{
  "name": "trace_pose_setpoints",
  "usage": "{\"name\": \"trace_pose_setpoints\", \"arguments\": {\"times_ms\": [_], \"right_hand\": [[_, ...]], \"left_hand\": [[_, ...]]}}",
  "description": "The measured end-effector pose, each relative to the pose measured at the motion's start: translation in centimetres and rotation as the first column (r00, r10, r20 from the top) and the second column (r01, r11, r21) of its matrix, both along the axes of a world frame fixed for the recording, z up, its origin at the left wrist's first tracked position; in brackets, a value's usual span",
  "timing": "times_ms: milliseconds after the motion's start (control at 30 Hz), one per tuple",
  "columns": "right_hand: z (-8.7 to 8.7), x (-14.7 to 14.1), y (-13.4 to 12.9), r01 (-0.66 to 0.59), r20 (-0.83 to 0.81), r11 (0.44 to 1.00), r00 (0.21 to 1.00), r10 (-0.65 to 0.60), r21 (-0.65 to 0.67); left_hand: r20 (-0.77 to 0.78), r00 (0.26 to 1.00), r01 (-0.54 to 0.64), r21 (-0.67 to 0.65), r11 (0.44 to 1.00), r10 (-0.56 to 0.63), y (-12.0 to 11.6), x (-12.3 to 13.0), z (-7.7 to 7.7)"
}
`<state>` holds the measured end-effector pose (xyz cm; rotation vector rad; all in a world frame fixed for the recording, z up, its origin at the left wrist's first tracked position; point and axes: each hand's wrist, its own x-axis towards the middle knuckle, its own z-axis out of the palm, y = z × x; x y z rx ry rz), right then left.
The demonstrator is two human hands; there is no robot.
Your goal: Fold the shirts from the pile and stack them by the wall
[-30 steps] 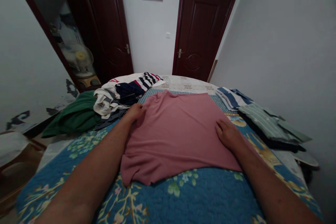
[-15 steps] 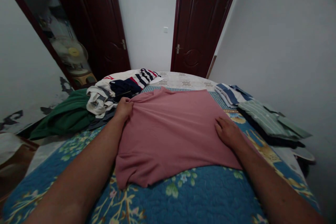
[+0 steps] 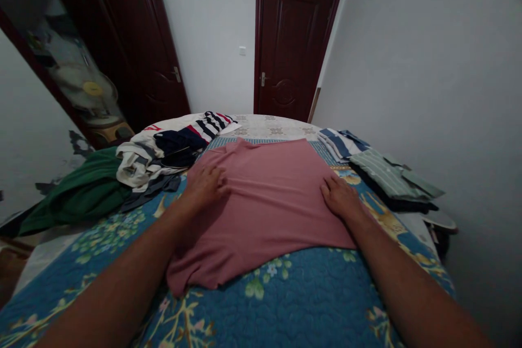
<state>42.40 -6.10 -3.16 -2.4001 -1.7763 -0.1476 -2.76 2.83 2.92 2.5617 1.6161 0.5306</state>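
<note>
A pink T-shirt [image 3: 269, 196] lies spread sideways across the blue floral quilt [image 3: 310, 293], its near sleeve bunched at lower left. Over the shirt's left part is my left hand [image 3: 207, 189], fingers apart and loosely bent, with no cloth pinched between them. Whether its palm presses on the fabric I cannot tell. My right hand [image 3: 341, 196] rests flat on the right part of the shirt, fingers stretched out. Shallow creases run across the cloth between both hands.
Left of the shirt lies a loose heap: a green garment [image 3: 81, 190], a white-and-grey one [image 3: 136, 163] and a navy one [image 3: 179, 144]. Folded clothes, a striped blue-white shirt [image 3: 342, 143] and a light green shirt [image 3: 391, 174], sit along the right edge by the wall.
My left hand has let go of the shirt's left edge and moved inward over the cloth. My right hand stays on the right part. The view has shifted slightly to the right.
</note>
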Motion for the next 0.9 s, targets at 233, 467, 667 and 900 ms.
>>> {"name": "trace_pose_setpoints", "arguments": {"times_ms": [233, 467, 667, 900], "right_hand": [[0.3, 0.4, -0.1, 0.085, -0.031, 0.996, 0.996, -0.086, -0.03], [0.1, 0.6, 0.0, 0.077, -0.044, 0.997, 0.996, -0.078, -0.018], [0.2, 0.4, -0.2, 0.081, -0.054, 0.997, 0.995, -0.082, -0.012], [0.2, 0.3, -0.4, 0.097, -0.068, 0.995, 0.993, -0.097, -0.011]], "left_hand": [[-0.093, 0.918, 0.372, -0.125, 0.92, -0.384, -12.4, 4.1, -0.3], [-0.114, 0.922, 0.296, -0.405, 0.865, -0.369, -14.2, 1.6, 2.2], [-0.037, 0.896, 0.325, -0.623, 0.711, -0.442, -13.7, 0.7, 2.6], [0.064, 0.93, 0.282, -0.754, 0.593, -0.362, -13.3, -0.2, 2.4]]}}
